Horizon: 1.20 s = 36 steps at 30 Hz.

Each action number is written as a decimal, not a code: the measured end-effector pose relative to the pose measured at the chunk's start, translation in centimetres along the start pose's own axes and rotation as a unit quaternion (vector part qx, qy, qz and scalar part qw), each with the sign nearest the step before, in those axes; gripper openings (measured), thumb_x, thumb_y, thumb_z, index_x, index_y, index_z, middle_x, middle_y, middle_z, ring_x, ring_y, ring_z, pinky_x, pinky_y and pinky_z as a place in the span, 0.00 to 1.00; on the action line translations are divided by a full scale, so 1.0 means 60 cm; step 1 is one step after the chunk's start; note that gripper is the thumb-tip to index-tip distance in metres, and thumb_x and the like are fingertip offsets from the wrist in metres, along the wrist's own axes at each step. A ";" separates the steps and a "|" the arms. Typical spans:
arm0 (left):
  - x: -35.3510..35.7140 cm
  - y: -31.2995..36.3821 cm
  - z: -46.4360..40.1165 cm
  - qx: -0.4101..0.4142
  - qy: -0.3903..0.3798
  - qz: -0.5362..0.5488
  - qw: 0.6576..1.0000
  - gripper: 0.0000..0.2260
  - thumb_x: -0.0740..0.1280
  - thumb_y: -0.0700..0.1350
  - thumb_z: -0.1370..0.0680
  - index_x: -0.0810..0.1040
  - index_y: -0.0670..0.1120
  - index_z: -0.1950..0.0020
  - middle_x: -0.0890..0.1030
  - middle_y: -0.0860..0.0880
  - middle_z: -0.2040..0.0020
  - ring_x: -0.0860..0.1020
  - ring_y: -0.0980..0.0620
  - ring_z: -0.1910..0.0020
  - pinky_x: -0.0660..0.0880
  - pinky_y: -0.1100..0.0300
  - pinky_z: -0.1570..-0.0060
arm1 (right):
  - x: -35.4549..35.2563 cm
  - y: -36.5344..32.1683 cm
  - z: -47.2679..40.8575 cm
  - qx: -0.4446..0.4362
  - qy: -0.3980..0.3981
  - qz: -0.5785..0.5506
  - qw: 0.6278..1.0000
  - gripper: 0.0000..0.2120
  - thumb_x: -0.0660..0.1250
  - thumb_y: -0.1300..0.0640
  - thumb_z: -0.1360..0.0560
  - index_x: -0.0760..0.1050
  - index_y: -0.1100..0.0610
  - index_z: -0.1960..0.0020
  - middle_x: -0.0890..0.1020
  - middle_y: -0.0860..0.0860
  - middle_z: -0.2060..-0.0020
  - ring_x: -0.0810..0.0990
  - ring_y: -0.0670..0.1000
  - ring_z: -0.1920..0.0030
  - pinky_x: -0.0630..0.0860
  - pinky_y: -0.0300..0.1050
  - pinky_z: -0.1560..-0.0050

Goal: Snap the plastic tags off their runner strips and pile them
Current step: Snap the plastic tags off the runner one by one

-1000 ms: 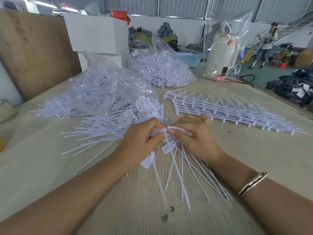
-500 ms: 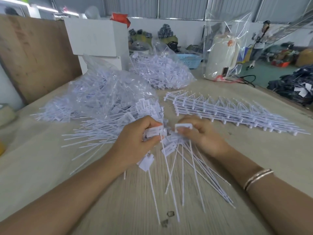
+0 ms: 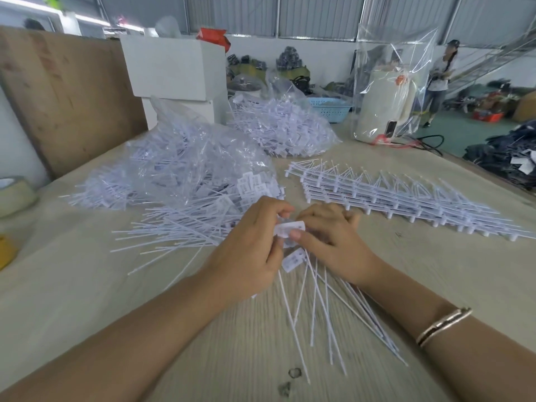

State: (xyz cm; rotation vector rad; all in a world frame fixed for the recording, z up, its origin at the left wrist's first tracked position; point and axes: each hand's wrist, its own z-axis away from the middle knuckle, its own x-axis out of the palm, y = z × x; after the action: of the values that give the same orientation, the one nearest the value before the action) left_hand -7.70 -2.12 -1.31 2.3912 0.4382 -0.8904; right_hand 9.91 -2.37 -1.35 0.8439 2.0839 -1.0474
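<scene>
white box [image 3: 174, 66], blue basket [image 3: 329, 108], tape roll [image 3: 14, 195]

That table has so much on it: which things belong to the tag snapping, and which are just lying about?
Part of the job:
left hand
right hand
held tags
loose tag pile
stacked runner strips
bagged tags

Just lying about:
tape roll
white box
blue basket
</scene>
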 end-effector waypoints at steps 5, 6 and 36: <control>-0.007 -0.005 0.002 -0.023 0.001 -0.009 1.000 0.12 0.61 0.40 0.22 0.70 0.43 0.39 0.71 0.58 0.49 0.70 0.65 0.53 0.66 0.75 0.54 | -0.006 0.004 -0.001 0.006 0.013 -0.129 0.992 0.09 0.65 0.52 0.24 0.80 0.57 0.56 0.78 0.50 0.60 0.72 0.53 0.52 0.63 0.66 0.43; -0.011 -0.009 0.003 -0.043 -0.004 -0.016 0.999 0.10 0.60 0.41 0.21 0.71 0.45 0.40 0.70 0.61 0.52 0.71 0.64 0.57 0.67 0.74 0.58 | -0.007 0.005 -0.001 0.005 0.022 -0.133 0.991 0.09 0.65 0.54 0.24 0.80 0.57 0.58 0.78 0.51 0.62 0.73 0.53 0.52 0.63 0.66 0.43; -0.008 -0.013 -0.002 -0.128 -0.041 -0.003 0.991 0.17 0.56 0.46 0.18 0.62 0.55 0.68 0.67 0.54 0.73 0.67 0.57 0.73 0.63 0.58 0.67 | -0.004 -0.008 0.003 0.007 -0.008 -0.212 0.977 0.05 0.71 0.61 0.28 0.80 0.52 0.59 0.78 0.46 0.64 0.73 0.42 0.61 0.68 0.51 0.49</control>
State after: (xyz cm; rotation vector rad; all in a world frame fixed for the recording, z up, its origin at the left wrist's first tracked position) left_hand -8.38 -1.48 -1.21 2.1135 0.4951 -0.8757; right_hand 9.72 -2.82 -1.03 0.3973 2.3009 -1.2809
